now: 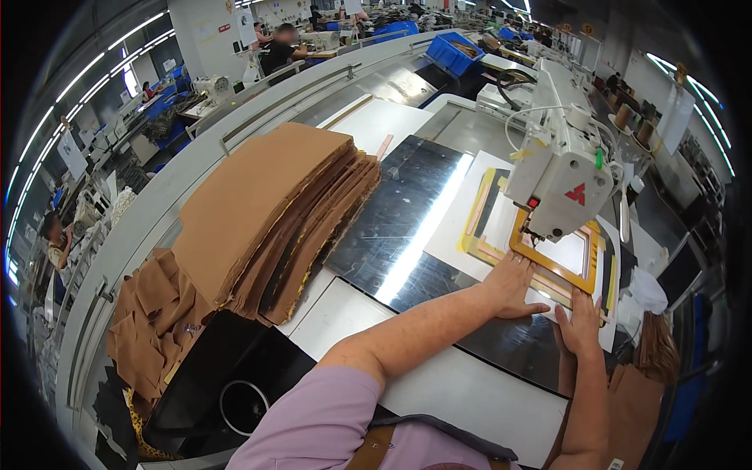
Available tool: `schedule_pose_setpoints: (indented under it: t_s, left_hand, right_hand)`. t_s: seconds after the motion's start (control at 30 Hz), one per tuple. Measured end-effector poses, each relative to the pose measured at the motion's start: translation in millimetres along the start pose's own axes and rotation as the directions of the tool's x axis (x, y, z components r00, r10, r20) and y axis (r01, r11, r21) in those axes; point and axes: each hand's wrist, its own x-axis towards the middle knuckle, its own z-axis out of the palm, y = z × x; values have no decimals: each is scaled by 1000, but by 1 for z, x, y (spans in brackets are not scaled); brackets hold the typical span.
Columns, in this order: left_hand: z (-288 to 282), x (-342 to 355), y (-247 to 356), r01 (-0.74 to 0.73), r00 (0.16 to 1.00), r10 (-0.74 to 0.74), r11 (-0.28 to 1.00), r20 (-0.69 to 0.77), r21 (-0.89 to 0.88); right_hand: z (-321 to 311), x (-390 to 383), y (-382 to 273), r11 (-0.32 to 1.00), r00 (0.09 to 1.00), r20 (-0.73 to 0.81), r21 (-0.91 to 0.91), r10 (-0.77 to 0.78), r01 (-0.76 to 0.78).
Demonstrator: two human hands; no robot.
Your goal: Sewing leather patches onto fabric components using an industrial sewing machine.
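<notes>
Nearest us, our right hand lies with its grip wide, fingertips at the yellow frame's near corner. Our left hand spreads just as wide at its left corner. The frame sits beneath the white sewing head; farther off we see a blue crate.
</notes>
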Motion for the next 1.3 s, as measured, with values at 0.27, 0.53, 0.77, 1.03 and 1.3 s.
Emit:
schedule_pose_setpoints:
  t_s: [0.27,0.53,0.77,1.03,1.3]
  left_hand:
    - [1,0,0,-12,995,11,1000,-102,-8]
    - [-5,1,0,61,998,-60,998,20,-25]
    - [1,-2,3,61,994,-58,998,-97,22]
    - [3,8,1,77,997,-78,997,17,21]
    - [23,2,-6,85,963,-77,996,-260,21]
  right_hand:
    - [1,3,1,999,999,18,-23,30,-30]
    - [9,4,4,999,1000,-7,-43,25,-26]
    - [6,3,1,998,999,-4,-31,51,-51]
    - [14,2,17,993,998,-30,-99,61,-64]
    - [10,6,3,986,991,57,-126,118,-110]
